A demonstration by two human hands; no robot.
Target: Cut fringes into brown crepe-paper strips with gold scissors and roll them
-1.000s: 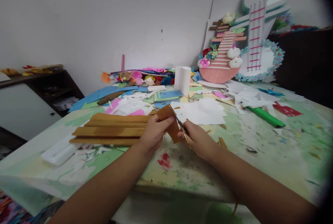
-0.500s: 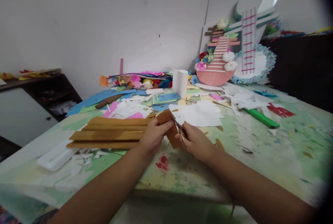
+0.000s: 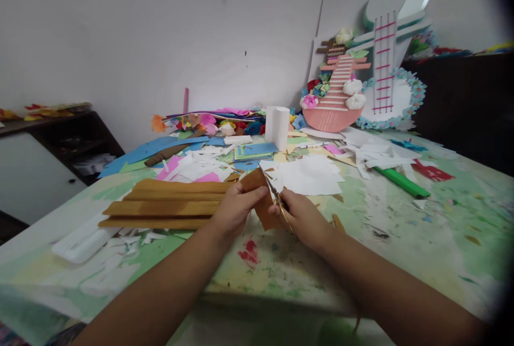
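Observation:
Near the front middle of the table, my left hand (image 3: 236, 208) pinches a small piece of brown paper (image 3: 264, 211), which stands up and bends over the fingers. My right hand (image 3: 307, 216) is closed on scissors (image 3: 280, 202) with gold-coloured handles. Their blades point up and away from me, against the right edge of the brown paper; whether they are parted is hard to make out. Left of my left hand lies a folded sheet of brown crepe paper (image 3: 160, 204), its near end behind that hand.
White paper sheets (image 3: 311, 175) and many scraps lie past my hands. A white roll (image 3: 276, 127) stands at the back, beside paper flowers. Lute-shaped paper crafts (image 3: 343, 94) lean at the back right. A green strip (image 3: 401, 181) lies to the right, a white plastic case (image 3: 82, 244) to the left.
The view has shifted very slightly. Both hands stay nearly in place, with the scissors still at the edge of the brown paper.

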